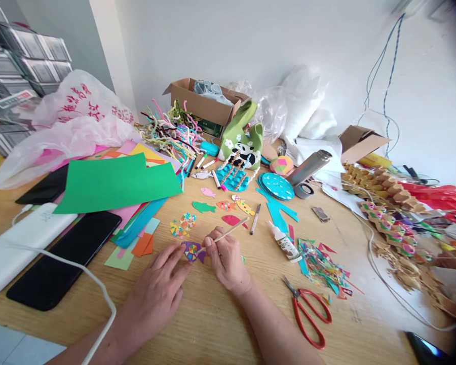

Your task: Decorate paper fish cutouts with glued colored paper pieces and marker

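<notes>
A purple paper fish (201, 256) with a mosaic of coloured pieces on its body lies flat on the table. My left hand (157, 279) rests beside it, fingers stretched out and their tips at the fish's left edge. Pinched in my right hand (226, 258) is a thin wooden stick (233, 228), its lower end at the fish's mosaic. Small coloured paper pieces (183, 224) are gathered just beyond my left fingertips. More paper fish lie farther back, among them a green fish (203, 207) and a dark pink fish (233, 220).
Red-handled scissors (311, 314), a glue bottle (284, 242) and a heap of paper scraps (321, 266) lie to the right. Green paper (117, 185), a black phone (64, 258) and a white power bank (30, 243) with a cable are at left. A panda bag (243, 139) stands behind.
</notes>
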`<state>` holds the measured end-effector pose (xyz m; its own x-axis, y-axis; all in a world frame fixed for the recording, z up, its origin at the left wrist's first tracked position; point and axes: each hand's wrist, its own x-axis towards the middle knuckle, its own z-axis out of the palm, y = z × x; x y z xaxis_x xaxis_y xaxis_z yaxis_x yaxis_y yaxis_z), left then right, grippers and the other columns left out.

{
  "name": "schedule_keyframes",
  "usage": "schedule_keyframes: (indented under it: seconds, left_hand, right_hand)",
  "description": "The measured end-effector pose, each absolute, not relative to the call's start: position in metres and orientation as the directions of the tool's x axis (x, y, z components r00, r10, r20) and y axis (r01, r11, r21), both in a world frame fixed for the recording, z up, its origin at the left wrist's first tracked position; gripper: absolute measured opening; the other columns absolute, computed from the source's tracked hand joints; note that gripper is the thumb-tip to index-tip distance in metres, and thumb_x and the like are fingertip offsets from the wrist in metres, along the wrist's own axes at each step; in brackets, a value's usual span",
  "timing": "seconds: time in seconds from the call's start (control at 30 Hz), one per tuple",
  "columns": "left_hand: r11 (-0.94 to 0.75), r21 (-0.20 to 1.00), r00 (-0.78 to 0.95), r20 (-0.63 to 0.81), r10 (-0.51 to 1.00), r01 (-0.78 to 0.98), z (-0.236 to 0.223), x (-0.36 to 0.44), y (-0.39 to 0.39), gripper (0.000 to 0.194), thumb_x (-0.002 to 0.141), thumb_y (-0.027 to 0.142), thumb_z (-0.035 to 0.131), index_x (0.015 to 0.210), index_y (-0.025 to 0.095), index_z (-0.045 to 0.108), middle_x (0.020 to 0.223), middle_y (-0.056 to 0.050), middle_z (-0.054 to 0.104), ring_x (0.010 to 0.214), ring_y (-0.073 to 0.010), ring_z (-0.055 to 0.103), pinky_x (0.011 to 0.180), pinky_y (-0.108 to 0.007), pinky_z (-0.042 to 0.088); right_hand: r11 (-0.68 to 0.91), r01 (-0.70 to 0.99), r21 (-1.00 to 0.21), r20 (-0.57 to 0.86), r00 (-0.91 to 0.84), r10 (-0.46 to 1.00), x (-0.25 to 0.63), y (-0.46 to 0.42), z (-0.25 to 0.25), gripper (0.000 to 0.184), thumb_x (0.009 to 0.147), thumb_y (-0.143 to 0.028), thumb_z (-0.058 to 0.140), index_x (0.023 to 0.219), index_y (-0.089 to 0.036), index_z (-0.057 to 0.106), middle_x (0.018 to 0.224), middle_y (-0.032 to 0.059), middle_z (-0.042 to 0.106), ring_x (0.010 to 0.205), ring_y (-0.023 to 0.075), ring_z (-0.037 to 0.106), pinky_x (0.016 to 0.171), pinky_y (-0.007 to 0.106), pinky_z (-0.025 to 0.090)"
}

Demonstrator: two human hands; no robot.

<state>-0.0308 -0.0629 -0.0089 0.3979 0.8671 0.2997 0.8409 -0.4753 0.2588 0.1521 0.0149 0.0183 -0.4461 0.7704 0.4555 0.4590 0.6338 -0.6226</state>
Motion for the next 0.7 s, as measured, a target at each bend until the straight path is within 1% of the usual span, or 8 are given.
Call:
schedule_keyframes:
  seconds: [0.1, 0.5, 0.63, 0.7]
  left_hand:
    - [-0.48, 0.258, 0.402, 0.302, 0.864, 0.838, -0.0081, -0.0309, -0.0626, 0.043, 0.08, 0.005, 0.047, 0.116, 0.02, 0.067, 0.141, -0.011, 0.057, 0.137, -0.0277, 0.043, 0.11, -0.047, 0.045]
    - [-0.498, 0.23, 0.414, 0.332, 0.848, 0.836, -0.0071, -0.0306, -0.0624, 0.043, 0.079, 0.004, 0.049, 0.115, 0.019, 0.067, 0.139, -0.012, 0.059, 0.134, -0.0287, 0.046, 0.108, -0.047, 0.047]
    - [-0.496, 0.225, 0.403, 0.355, 0.843, 0.839, -0.0058, -0.0303, -0.0624, 0.042, 0.079, 0.004, 0.049, 0.113, 0.02, 0.067, 0.137, -0.012, 0.06, 0.133, -0.0277, 0.047, 0.107, -0.046, 0.048]
    - [-0.496, 0.226, 0.403, 0.357, 0.843, 0.838, -0.0056, -0.0302, -0.0622, 0.042, 0.078, 0.004, 0.049, 0.113, 0.02, 0.067, 0.136, -0.012, 0.061, 0.133, -0.0278, 0.047, 0.107, -0.047, 0.049]
  right_hand:
    - [0.645, 0.48, -0.595, 0.456, -0.459, 0.763, 0.151, 0.0147, 0.0187, 0.04, 0.107, -0.034, 0.029, 0.071, -0.024, 0.044, 0.064, 0.0023, 0.054, 0.062, 0.0171, 0.05, 0.062, 0.029, 0.039]
    - [0.623, 0.46, -0.633, 0.458, -0.427, 0.78, 0.1499, 0.012, 0.018, 0.04, 0.107, -0.034, 0.029, 0.073, -0.022, 0.047, 0.064, 0.0026, 0.055, 0.062, 0.0165, 0.05, 0.061, 0.029, 0.039]
    - [0.651, 0.442, -0.617, 0.455, -0.475, 0.753, 0.1486, 0.0107, 0.0194, 0.039, 0.106, -0.032, 0.03, 0.071, -0.023, 0.044, 0.065, 0.0031, 0.055, 0.063, 0.0168, 0.05, 0.061, 0.029, 0.039]
    - [0.649, 0.439, -0.621, 0.455, -0.472, 0.755, 0.1485, 0.0106, 0.0195, 0.039, 0.106, -0.032, 0.03, 0.071, -0.023, 0.043, 0.065, 0.0029, 0.055, 0.063, 0.0169, 0.05, 0.062, 0.029, 0.039]
